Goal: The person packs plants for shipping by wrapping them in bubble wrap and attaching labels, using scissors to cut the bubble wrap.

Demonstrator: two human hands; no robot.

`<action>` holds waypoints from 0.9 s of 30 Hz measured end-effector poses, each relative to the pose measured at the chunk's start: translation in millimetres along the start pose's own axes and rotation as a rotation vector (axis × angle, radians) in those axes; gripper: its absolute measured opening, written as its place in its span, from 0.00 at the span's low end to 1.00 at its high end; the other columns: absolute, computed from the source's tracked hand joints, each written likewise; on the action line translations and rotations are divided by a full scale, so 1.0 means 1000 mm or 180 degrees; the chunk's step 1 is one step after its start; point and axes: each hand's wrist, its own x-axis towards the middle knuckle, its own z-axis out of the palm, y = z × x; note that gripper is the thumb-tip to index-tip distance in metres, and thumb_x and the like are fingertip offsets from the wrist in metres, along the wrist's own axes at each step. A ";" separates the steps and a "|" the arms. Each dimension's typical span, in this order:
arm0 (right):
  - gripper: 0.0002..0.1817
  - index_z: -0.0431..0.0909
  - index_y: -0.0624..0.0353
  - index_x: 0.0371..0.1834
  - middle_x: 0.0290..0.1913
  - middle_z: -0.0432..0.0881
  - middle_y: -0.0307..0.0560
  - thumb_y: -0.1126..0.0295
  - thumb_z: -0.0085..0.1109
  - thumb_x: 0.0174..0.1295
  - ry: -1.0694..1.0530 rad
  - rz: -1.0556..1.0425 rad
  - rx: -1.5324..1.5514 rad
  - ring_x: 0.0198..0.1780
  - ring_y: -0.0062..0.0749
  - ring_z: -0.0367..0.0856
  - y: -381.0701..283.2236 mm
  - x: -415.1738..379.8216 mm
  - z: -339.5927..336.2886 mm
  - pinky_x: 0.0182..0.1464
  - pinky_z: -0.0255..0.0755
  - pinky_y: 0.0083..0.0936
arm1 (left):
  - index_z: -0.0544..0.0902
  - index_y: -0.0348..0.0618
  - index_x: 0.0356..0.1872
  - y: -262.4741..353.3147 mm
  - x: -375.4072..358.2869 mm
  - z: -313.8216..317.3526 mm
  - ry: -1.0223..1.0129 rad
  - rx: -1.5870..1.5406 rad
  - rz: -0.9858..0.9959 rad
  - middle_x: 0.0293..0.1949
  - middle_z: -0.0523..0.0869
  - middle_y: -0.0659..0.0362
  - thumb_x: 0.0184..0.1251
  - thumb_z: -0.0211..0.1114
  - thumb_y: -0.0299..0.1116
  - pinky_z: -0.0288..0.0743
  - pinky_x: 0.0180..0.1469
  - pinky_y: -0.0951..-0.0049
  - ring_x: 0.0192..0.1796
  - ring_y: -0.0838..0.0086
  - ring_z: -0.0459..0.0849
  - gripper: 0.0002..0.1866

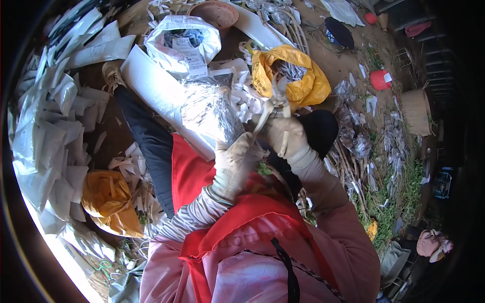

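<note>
Both my hands wear pale gloves and are close together above my lap. My left hand [235, 154] is closed, fingers pinched against a pale, narrow strip-like piece whose kind I cannot make out. My right hand [285, 136] curls around a pale, branching, root-like bundle [275, 103] that sticks up past the fingers. Small green leaves [263, 169] show just below the hands. Beyond my left hand, a clear plastic-wrapped package [207, 108] lies on a long white foam board [151, 83]. A yellow bag [316, 86] with grey strips inside stands beyond my right hand.
A white sack [209, 48] with a printed label paper [189, 55] stands ahead, near a brown pot [214, 14]. White packets [50, 136] are heaped at left, by an orange bag [111, 202]. Cut sticks [351, 179] and crumpled clear plastic [361, 144] lie at right.
</note>
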 end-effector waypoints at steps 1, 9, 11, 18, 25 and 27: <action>0.29 0.66 0.67 0.58 0.50 0.76 0.56 0.63 0.52 0.53 -0.0242 0.0009 0.0033 0.54 0.47 0.73 -0.008 -0.004 -0.001 0.64 0.61 0.45 | 0.76 0.40 0.48 -0.002 -0.001 0.000 -0.0121 0.0224 0.0178 0.37 0.82 0.57 0.66 0.59 0.31 0.79 0.38 0.72 0.36 0.72 0.82 0.12; 0.22 0.68 0.61 0.52 0.47 0.73 0.46 0.75 0.52 0.50 0.0082 -0.0793 -0.2420 0.50 0.32 0.72 -0.041 -0.010 0.013 0.56 0.66 0.33 | 0.75 0.37 0.50 0.007 -0.007 0.017 0.0095 -0.0595 0.0006 0.42 0.83 0.52 0.65 0.59 0.27 0.80 0.42 0.68 0.44 0.67 0.84 0.14; 0.26 0.67 0.64 0.55 0.49 0.73 0.51 0.80 0.54 0.48 0.0764 -0.1363 -0.4567 0.50 0.39 0.74 -0.047 -0.011 0.019 0.56 0.67 0.37 | 0.75 0.37 0.49 0.008 -0.008 0.020 0.0321 -0.0778 -0.0020 0.39 0.84 0.52 0.64 0.60 0.28 0.80 0.41 0.69 0.42 0.67 0.84 0.14; 0.38 0.59 0.66 0.61 0.53 0.69 0.59 0.72 0.65 0.44 0.0367 -0.2517 -0.6685 0.56 0.55 0.67 -0.037 -0.003 0.048 0.62 0.60 0.41 | 0.73 0.42 0.49 0.002 -0.006 0.017 0.0267 -0.0783 -0.0115 0.33 0.82 0.55 0.64 0.58 0.21 0.79 0.32 0.70 0.32 0.70 0.82 0.13; 0.42 0.56 0.65 0.64 0.55 0.67 0.61 0.63 0.67 0.46 0.0163 -0.1859 -0.7515 0.59 0.55 0.64 -0.023 0.008 0.062 0.65 0.57 0.45 | 0.68 0.46 0.54 -0.009 -0.004 0.017 0.0373 -0.0515 0.0295 0.32 0.79 0.59 0.65 0.55 0.20 0.75 0.26 0.77 0.27 0.77 0.78 0.18; 0.41 0.57 0.65 0.63 0.55 0.68 0.61 0.62 0.67 0.47 0.0080 -0.1672 -0.7605 0.58 0.54 0.67 -0.023 0.008 0.064 0.60 0.62 0.44 | 0.65 0.48 0.57 -0.013 -0.005 0.014 0.0366 -0.0324 0.0273 0.33 0.78 0.59 0.65 0.54 0.19 0.75 0.25 0.76 0.26 0.77 0.78 0.21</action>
